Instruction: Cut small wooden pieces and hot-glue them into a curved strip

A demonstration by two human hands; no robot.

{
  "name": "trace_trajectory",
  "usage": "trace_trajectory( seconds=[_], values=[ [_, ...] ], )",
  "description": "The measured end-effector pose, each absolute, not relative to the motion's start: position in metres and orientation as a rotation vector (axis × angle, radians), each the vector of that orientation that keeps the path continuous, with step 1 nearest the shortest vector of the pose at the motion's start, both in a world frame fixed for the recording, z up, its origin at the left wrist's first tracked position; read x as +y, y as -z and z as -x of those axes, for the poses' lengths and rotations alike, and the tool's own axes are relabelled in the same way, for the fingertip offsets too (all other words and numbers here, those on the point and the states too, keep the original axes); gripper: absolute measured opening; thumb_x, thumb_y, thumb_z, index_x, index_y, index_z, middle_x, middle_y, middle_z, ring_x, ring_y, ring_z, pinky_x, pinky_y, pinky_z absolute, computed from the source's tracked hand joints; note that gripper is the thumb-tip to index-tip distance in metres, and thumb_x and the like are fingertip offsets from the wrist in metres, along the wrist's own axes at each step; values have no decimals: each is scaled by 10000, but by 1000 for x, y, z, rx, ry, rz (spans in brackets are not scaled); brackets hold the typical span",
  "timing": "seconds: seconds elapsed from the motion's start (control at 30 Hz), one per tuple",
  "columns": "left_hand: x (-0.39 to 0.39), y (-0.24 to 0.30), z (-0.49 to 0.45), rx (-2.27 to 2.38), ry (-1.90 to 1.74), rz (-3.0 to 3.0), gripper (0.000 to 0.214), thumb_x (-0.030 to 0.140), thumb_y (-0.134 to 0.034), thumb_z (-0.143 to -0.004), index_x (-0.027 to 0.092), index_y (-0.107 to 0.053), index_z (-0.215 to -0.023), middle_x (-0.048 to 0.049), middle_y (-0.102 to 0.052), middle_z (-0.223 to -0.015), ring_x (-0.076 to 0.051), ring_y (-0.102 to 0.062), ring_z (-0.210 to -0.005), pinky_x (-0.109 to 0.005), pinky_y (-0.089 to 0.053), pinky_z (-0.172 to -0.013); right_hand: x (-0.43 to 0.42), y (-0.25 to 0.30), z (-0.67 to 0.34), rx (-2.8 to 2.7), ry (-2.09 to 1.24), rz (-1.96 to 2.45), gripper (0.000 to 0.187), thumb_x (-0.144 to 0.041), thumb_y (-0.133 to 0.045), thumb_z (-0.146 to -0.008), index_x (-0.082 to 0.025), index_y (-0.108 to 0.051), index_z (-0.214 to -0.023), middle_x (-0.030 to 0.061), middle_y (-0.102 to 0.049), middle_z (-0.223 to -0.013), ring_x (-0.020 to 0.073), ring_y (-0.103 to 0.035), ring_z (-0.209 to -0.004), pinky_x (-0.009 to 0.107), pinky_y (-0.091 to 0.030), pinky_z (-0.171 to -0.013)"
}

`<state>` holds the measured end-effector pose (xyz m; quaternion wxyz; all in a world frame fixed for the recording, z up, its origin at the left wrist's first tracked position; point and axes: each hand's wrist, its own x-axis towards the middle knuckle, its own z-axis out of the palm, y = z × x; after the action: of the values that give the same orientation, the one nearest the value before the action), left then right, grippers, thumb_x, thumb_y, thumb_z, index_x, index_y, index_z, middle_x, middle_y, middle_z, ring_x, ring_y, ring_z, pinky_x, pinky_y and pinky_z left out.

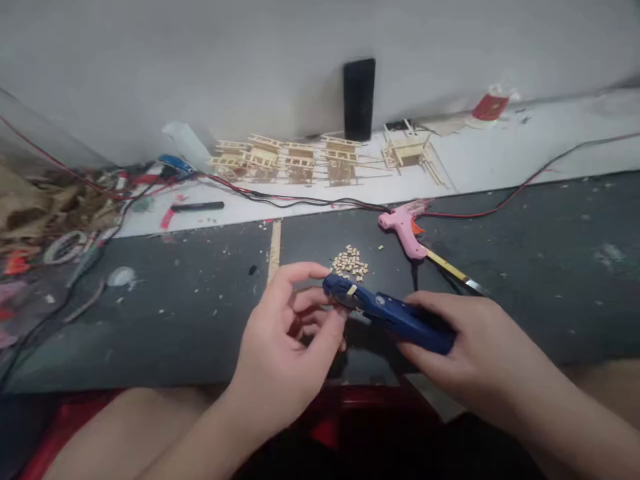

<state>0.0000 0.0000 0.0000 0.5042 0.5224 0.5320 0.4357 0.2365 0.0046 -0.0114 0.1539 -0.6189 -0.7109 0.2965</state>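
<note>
My right hand [475,333] is wrapped around the handle of a dark blue hand tool [410,320] with a rounded head; its exact kind is unclear. At that head, the thumb and index finger of my left hand [290,340] close on the edge, the other fingers curled behind. A small pale wooden piece [352,289] shows on top of the head. Just beyond lies a pile of similar small wooden pieces [350,261] on the dark grey tabletop [200,333].
A pink glue gun [407,230] lies beyond my right hand beside a yellow-handled blade [450,268]. Several small wooden stick models [300,157] line the white back strip, near a leaning black phone-like slab [359,100]. Red and black wires [300,201] cross behind; clutter fills the left.
</note>
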Motion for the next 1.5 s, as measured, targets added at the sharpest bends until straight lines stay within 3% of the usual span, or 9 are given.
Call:
trace_trajectory(
  seconds=[0.13,0.27,0.37,0.6,0.9,1.1,1.33,1.5],
  values=[
    [5,4,0,1309,-1020,-1319,333,182,-728,-1044,324,-604,-1319,37,-790,-903,-128,-752,-610,-200,-608,-530,11,19,-233,-2079,-828,1815,174,-377,-615,-838,-306,-773,-831,-41,-760,-708,193,-658,-610,317,-425,-597],
    [8,6,7,1387,-905,-1568,487,131,-704,-1004,362,-651,-1430,14,-827,-972,-179,-821,-811,-235,-646,-665,16,25,-227,-2124,-812,1871,151,-379,-618,-815,-281,-694,-730,4,-742,-697,220,-636,-633,338,-383,-621],
    [11,8,13,1445,-836,-1783,471,121,-704,-977,366,-733,-1378,35,-854,-993,-173,-834,-860,-245,-649,-750,19,27,-223,-2137,-809,1904,156,-386,-630,-806,-274,-672,-707,17,-725,-679,225,-610,-639,344,-359,-630],
    [21,8,16,1478,-756,-1856,321,141,-683,-969,290,-827,-1214,33,-877,-929,-156,-818,-740,-204,-596,-582,28,28,-219,-2145,-799,1936,248,-465,-643,-823,-271,-685,-675,22,-692,-629,209,-565,-591,344,-334,-611],
    [23,3,15,1472,-733,-1811,293,127,-696,-942,295,-834,-1140,66,-864,-881,-130,-817,-748,-187,-607,-660,28,31,-224,-2157,-801,1903,513,-721,-601,-865,-271,-686,-633,15,-640,-580,199,-546,-559,351,-332,-597],
    [26,4,15,1518,-691,-1791,282,148,-720,-911,305,-839,-1112,71,-851,-822,-147,-814,-725,-212,-591,-655,30,37,-225,-2187,-750,1887,566,-796,-626,-868,-273,-732,-679,11,-672,-593,201,-589,-578,335,-354,-611],
    [28,5,18,1543,-664,-1801,259,196,-705,-944,310,-843,-1132,68,-820,-780,-140,-732,-631,-246,-551,-622,35,52,-220,-2276,-512,1917,437,-609,-736,-859,-246,-678,-622,63,-733,-647,242,-657,-642,340,-327,-635],
    [35,10,23,1545,-632,-1814,194,230,-683,-982,280,-847,-1073,64,-767,-685,-138,-648,-553,-269,-495,-571,35,47,-215,-2323,-390,1925,472,-598,-705,-919,-266,-694,-584,30,-689,-549,209,-602,-518,324,-302,-553]
  ],
)
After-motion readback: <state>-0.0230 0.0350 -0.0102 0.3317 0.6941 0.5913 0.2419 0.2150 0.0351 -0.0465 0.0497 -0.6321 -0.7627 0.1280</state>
